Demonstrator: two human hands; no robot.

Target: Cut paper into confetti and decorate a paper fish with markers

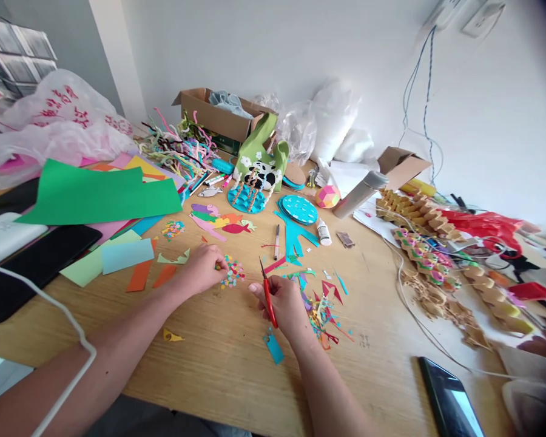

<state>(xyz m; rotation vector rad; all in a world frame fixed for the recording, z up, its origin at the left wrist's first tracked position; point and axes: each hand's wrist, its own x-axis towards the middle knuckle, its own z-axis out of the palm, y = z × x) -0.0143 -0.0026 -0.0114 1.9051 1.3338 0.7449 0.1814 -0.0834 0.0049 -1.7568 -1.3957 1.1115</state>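
My left hand (204,268) rests at the edge of a pile of small coloured paper dots (233,272). Its fingertips are pressed together, and whatever they pinch is too small to make out. In my right hand (287,303) is a pair of red-handled scissors (267,294), blades pointing up and away from me. Beside that hand lie a heap of paper scraps (321,315) and a blue paper piece (273,346). Beyond the dots are several paper fish (236,228). A second cluster of dots (173,229) sits farther left.
Green paper (100,194) and coloured sheets cover the left side. A blue disc (299,209), a pen (277,241), a white glue bottle (324,232) and a grey flask (361,194) stand or lie ahead. A phone (450,397) lies at the near right, beside a white cable.
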